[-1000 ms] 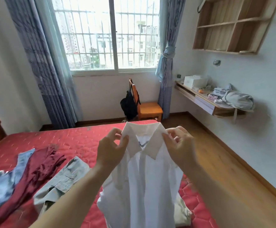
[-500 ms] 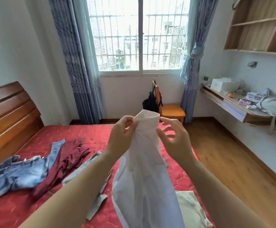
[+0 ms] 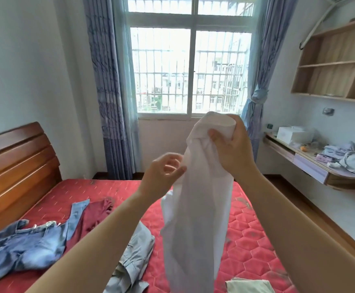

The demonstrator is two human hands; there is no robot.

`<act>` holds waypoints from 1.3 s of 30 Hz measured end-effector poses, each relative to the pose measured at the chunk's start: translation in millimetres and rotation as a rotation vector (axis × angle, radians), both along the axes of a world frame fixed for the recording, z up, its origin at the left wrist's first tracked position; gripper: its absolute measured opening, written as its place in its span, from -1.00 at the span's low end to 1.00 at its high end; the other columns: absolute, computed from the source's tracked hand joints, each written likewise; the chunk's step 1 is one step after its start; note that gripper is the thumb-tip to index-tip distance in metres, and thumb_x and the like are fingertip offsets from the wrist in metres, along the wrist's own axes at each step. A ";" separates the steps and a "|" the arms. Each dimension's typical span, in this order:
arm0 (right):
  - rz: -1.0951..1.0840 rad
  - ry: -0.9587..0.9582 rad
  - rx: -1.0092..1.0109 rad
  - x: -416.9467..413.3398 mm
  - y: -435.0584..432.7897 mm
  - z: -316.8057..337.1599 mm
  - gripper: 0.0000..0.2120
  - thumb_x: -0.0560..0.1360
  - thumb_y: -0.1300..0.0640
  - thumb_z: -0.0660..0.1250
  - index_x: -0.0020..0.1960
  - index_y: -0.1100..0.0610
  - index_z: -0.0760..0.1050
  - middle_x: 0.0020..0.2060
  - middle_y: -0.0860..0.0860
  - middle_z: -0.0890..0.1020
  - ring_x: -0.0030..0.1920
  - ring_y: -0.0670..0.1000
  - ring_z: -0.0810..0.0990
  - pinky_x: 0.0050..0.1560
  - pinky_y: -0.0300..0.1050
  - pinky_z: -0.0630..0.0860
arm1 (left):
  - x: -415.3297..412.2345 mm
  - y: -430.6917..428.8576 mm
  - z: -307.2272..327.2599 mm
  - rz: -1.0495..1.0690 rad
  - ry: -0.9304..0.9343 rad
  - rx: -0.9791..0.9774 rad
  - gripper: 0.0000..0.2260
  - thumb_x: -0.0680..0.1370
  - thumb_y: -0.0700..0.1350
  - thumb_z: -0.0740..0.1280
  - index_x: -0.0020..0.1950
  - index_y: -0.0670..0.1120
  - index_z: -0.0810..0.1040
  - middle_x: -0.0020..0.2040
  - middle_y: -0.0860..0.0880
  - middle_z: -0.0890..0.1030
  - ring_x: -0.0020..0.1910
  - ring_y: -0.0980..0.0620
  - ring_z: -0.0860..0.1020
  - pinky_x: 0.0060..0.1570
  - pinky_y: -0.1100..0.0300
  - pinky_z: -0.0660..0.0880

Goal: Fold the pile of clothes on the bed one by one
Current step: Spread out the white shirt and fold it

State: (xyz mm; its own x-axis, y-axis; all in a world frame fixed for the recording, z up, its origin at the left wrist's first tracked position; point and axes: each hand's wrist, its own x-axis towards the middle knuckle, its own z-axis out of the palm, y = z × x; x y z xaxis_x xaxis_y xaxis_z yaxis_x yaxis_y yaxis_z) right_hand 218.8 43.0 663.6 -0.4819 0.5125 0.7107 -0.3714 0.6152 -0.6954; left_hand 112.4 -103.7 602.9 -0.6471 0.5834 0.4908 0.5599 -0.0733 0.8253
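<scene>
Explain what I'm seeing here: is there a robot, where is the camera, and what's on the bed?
No robot: these are a person's bare arms, filmed by one wide-angle camera worn on the head, looking forward and down. The hands are the grips. The right grip holds a white shirt up by its collar, over the bed. The left grip is at the shirt's edge, blurred; I cannot tell whether it holds it. On the bed lie jeans, a dark red garment, a grey garment and a beige cloth.
</scene>
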 end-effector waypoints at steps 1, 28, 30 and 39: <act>-0.003 -0.018 0.013 -2.8 -1.4 -0.7 -0.76 0.47 0.16 0.36 -0.02 -0.14 0.38 -0.17 -0.26 0.54 -0.18 -0.39 0.50 -0.20 -0.52 0.37 | -5.3 -1.6 -9.3 0.002 0.027 -0.082 -0.95 0.47 -0.10 0.42 -0.09 -0.01 0.60 -0.18 -0.03 0.64 -0.22 0.02 0.61 -0.16 0.13 0.52; -0.136 -0.272 -0.021 53.5 49.0 -114.1 -0.64 0.52 0.14 0.30 0.22 -0.11 0.25 -0.12 -0.35 0.48 -0.07 -0.40 0.49 -0.23 -0.54 0.42 | 83.2 40.0 -178.7 0.103 0.137 -0.080 -0.68 0.56 0.00 0.27 0.27 0.24 0.32 -0.17 0.19 0.50 -0.28 0.21 0.50 -0.31 0.43 0.36; -0.124 -0.272 -0.015 60.0 50.2 -115.1 -0.64 0.53 0.14 0.29 0.22 -0.13 0.25 -0.12 -0.38 0.48 -0.06 -0.41 0.49 -0.23 -0.54 0.42 | 94.4 51.3 -181.6 0.114 0.093 -0.073 -0.66 0.56 -0.02 0.25 0.32 0.14 0.34 0.02 0.20 0.51 -0.08 0.21 0.52 -0.14 0.35 0.44; -0.189 -0.262 0.108 81.6 66.6 -104.3 -0.68 0.55 0.17 0.27 0.21 -0.08 0.26 -0.08 -0.33 0.48 -0.03 -0.33 0.49 -0.12 -0.41 0.49 | 135.6 101.1 -160.2 0.186 -0.039 -0.082 -0.27 0.30 0.37 0.31 0.37 0.17 0.14 0.15 0.24 0.21 0.10 0.32 0.26 -0.02 0.43 0.28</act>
State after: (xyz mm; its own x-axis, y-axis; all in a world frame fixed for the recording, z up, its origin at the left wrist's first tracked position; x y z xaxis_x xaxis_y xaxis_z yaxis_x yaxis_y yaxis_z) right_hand 300.4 109.6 559.2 -0.5589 0.5387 0.6304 -0.0617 0.7311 -0.6795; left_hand 248.1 -2.6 442.7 -0.7650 0.4893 0.4188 0.5248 0.0968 0.8457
